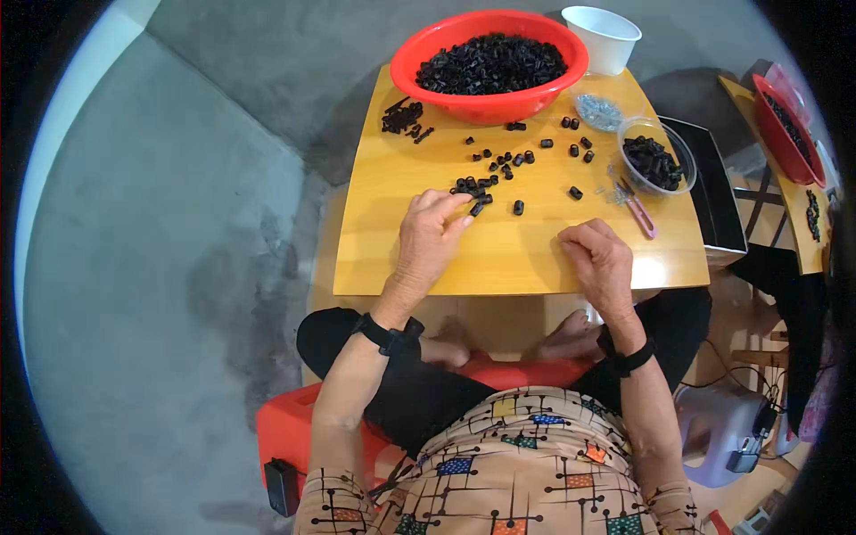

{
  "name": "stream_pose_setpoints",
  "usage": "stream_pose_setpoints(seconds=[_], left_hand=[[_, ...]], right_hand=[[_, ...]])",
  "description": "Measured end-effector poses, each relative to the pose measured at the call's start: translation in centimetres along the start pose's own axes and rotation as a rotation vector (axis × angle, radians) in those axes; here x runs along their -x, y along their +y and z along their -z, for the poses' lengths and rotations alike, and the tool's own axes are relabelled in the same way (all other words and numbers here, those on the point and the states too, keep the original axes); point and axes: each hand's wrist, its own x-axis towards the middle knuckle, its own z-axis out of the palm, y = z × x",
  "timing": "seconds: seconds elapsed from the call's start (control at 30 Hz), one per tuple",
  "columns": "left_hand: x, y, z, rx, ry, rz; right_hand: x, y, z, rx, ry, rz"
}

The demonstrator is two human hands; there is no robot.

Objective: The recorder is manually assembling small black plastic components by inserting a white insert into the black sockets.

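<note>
My left hand (428,236) reaches over the yellow table, thumb and fingers closing round a small black cylindrical part (476,210). Just beyond its fingertips sits a tight cluster of similar black parts (471,185). My right hand (603,266) hangs over the table's near edge with its fingers curled in; whatever they may hold is hidden. One loose black cylinder (518,208) lies between the two hands. Pink-handled snips (640,217) rest to the right of my right hand, beside a few small clear or metallic bits.
A red basin (401,76) heaped with black parts stands at the back of the table (392,259). Near it are a white bucket (611,49), a bag of small shiny pieces (598,113) and a clear tub (687,178) of black parts. Dark thin pieces (401,117) lie far left.
</note>
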Motion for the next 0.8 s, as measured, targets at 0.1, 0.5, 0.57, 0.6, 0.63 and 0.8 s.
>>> stream_pose_setpoints(seconds=[0.1, 0.5, 0.57, 0.6, 0.63, 0.8], left_hand=[[-0.1, 0.1, -1.4, 0.008, -0.008, 0.002], [-0.5, -0.8, -2.5, 0.057, 0.013, 0.06], [-0.5, -0.9, -2.2, 0.096, -0.001, 0.076], [-0.3, -0.9, -2.0, 0.158, -0.024, 0.087], [-0.2, -0.9, -1.8, 0.22, -0.046, 0.098], [1.3, -0.4, -1.6, 0.732, -0.126, 0.259]], right_hand=[[-0.1, -0.1, -0.2, 0.014, -0.003, 0.003], [-0.2, 0.1, -0.7, 0.041, -0.023, -0.016], [-0.2, 0.2, -0.8, 0.053, -0.019, -0.047], [-0.1, 0.2, -0.8, 0.059, -0.02, -0.047], [-0.1, 0.2, -0.8, 0.052, -0.018, -0.053], [0.2, 0.6, -0.6, 0.052, -0.027, -0.075]])
